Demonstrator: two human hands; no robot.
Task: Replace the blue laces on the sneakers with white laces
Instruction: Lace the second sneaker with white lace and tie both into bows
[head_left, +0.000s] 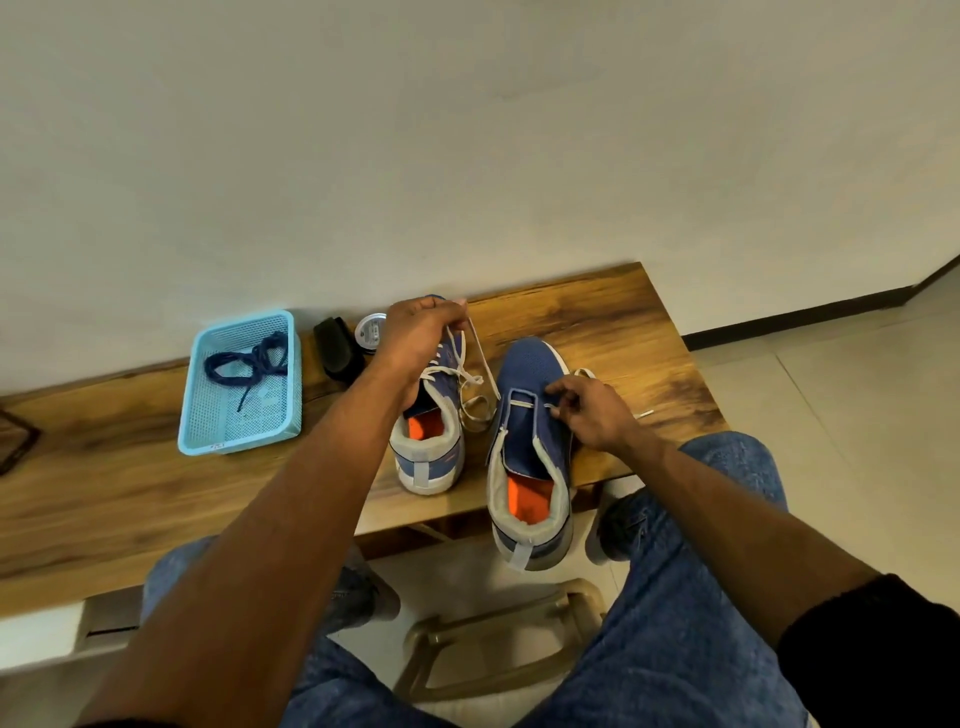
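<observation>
Two blue sneakers with orange insoles stand on a wooden table (613, 322). The left sneaker (431, 441) carries a tied white lace (470, 402). The right sneaker (530, 447) has a white lace (480, 345) threaded through its lowest eyelets only. My left hand (421, 338) pinches one end of that lace and holds it raised above the left sneaker. My right hand (589, 410) pinches the lace at the right eyelets of the right sneaker. The other lace end (644, 413) lies on the table to the right. The blue laces (249, 364) lie in a light blue basket (208, 439).
A black object (337, 348) and a small round tin (371, 332) sit behind the sneakers near the wall. A dark item (15, 441) shows at the table's left edge. My knees in jeans and a beige stool (498, 644) are below the table's front edge.
</observation>
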